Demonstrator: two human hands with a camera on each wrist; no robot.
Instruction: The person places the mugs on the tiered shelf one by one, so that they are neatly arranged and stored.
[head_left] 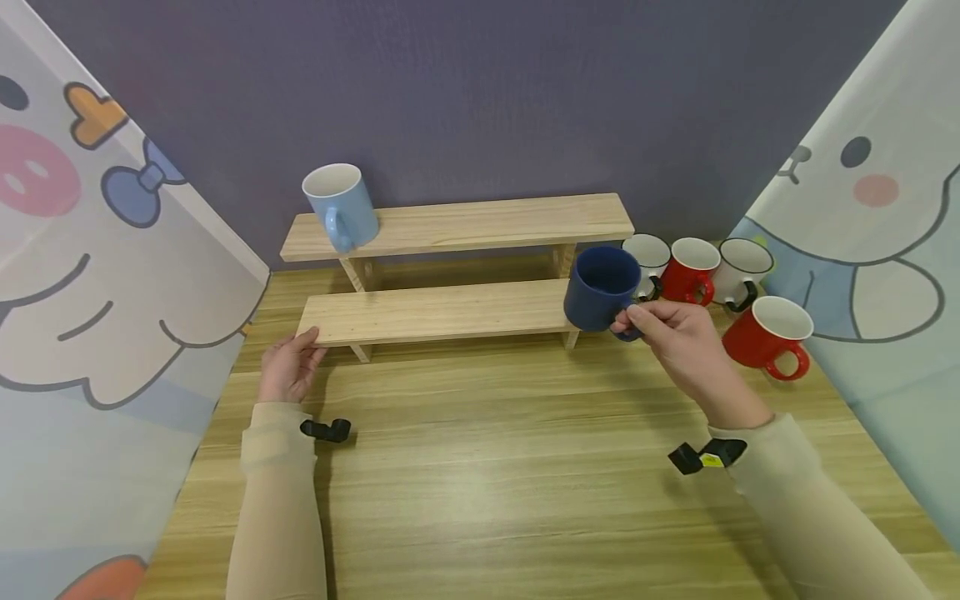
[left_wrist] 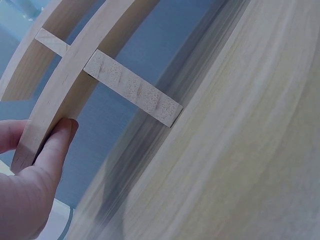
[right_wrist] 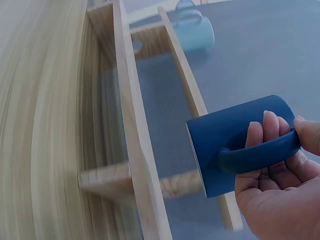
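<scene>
A dark blue mug [head_left: 602,287] is held upright by its handle in my right hand [head_left: 678,346]. It hangs at the right end of the lower board of a two-tier wooden shelf [head_left: 450,312]; in the right wrist view a gap shows between the mug [right_wrist: 235,140] and that board [right_wrist: 137,110]. The fingers curl through the handle [right_wrist: 260,156]. At the other end, my left hand [head_left: 291,367] pinches the corner of the lower board, thumb and fingers on opposite faces in the left wrist view. A light blue mug [head_left: 348,212] stands on the upper board's left end.
Right of the shelf, on the wooden table [head_left: 480,467], are a red mug [head_left: 757,333] in front, another red mug [head_left: 684,275] behind, and two white mugs with black handles, one [head_left: 738,271] farther right. A dark wall [head_left: 480,100] rises behind; cartoon-printed panels flank both sides.
</scene>
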